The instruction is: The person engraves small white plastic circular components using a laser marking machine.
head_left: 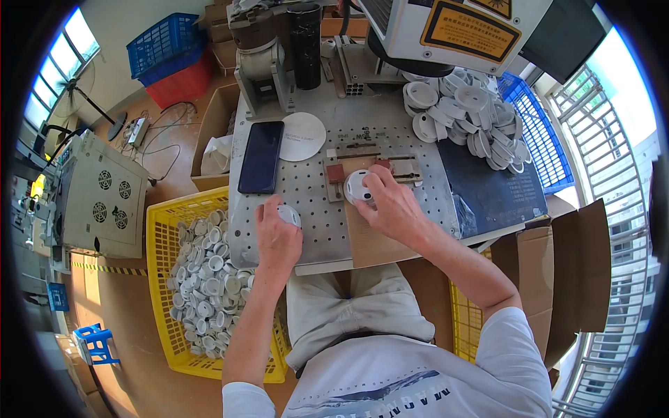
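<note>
My right hand (394, 207) has its thumb and fingers closed around a white round plastic piece (355, 187) with small dark slots. That piece is at the metal jig (406, 167), beside its reddish-brown block (335, 173). My left hand (277, 242) grips another white round piece (289, 215) near the front edge of the perforated metal table (324, 240). Part of each piece is hidden by my fingers. A strip of brown cardboard (376, 245) lies under my right wrist.
A dark phone (261, 157) and a white disc (302, 136) lie behind my left hand. White pieces (467, 115) are heaped at the right, beside a blue basket (533, 132). A yellow basket (159, 279) of white parts stands left. The machine head (411, 35) overhangs the back.
</note>
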`<move>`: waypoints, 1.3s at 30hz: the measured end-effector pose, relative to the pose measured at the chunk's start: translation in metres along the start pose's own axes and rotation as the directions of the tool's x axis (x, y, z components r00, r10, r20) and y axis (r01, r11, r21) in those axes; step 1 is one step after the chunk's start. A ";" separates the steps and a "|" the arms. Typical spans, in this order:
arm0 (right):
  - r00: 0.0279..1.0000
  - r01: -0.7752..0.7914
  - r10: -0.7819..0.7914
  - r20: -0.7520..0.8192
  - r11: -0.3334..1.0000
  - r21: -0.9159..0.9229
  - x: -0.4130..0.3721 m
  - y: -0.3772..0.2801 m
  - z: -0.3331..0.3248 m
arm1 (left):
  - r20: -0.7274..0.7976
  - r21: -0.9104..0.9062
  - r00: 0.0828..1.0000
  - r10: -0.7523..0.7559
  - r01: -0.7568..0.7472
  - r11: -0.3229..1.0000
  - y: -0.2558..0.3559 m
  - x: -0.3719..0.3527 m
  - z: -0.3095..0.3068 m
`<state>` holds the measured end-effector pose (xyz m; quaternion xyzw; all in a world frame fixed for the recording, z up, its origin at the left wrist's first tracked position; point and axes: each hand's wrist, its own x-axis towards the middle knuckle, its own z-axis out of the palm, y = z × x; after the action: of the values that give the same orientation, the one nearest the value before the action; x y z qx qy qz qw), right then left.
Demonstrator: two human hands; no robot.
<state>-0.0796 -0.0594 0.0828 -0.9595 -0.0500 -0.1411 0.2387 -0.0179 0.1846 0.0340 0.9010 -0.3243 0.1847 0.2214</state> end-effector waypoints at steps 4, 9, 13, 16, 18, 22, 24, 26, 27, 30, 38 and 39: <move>0.999 -0.040 0.040 -0.001 0.999 0.013 0.007 0.001 0.006 | 0.012 0.005 1.000 0.001 -0.002 1.000 -0.002 0.000 0.000; 1.000 -0.009 0.009 0.026 1.000 0.004 0.020 0.007 0.008 | 0.047 0.003 0.999 0.022 -0.022 1.000 -0.002 0.000 -0.001; 0.996 -0.069 0.070 0.063 0.997 -0.022 0.027 0.011 0.017 | 0.002 -0.014 1.000 -0.027 0.027 1.000 0.002 0.000 0.000; 0.996 -0.088 0.089 0.031 0.995 -0.051 0.020 0.010 0.013 | -0.029 -0.016 0.999 -0.017 0.016 1.000 0.001 0.000 0.000; 0.992 -0.088 0.097 -0.085 0.991 0.100 0.012 0.007 0.012 | -0.029 -0.063 1.000 -0.006 0.004 0.998 -0.006 -0.008 -0.002; 0.968 -0.097 0.138 -0.210 0.976 0.195 -0.022 0.020 -0.004 | -0.078 -0.188 0.929 -0.362 0.343 0.920 -0.034 -0.062 -0.041; 0.938 -0.189 0.242 -0.248 0.957 0.218 -0.038 0.040 -0.007 | -0.135 -0.099 0.870 -0.474 0.464 0.880 -0.077 -0.101 -0.065; 0.921 -0.218 0.284 -0.266 0.943 0.251 -0.041 0.048 -0.017 | -0.206 0.048 0.776 -0.596 0.616 0.786 -0.129 -0.138 -0.082; 0.908 -0.233 0.310 -0.281 0.933 0.276 -0.041 0.050 -0.020 | -0.250 0.137 0.723 -0.645 0.685 0.715 -0.149 -0.150 -0.088; 0.885 -0.231 0.342 -0.315 0.911 0.340 -0.040 0.053 -0.019 | -0.334 0.116 0.700 -0.631 0.695 0.709 -0.160 -0.152 -0.108; 0.884 -0.210 0.340 -0.321 0.902 0.376 -0.042 0.059 -0.018 | -0.146 -0.115 0.920 -0.363 0.349 0.930 -0.046 -0.030 -0.041; 0.882 -0.211 0.342 -0.324 0.902 0.377 -0.042 0.059 -0.018 | -0.102 -0.154 0.948 -0.300 0.283 0.947 -0.025 -0.008 -0.027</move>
<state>-0.1147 -0.1208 0.0594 -0.8565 0.1138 -0.2791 0.4190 -0.0126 0.2200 0.0460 0.9084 -0.1846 0.1829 0.3275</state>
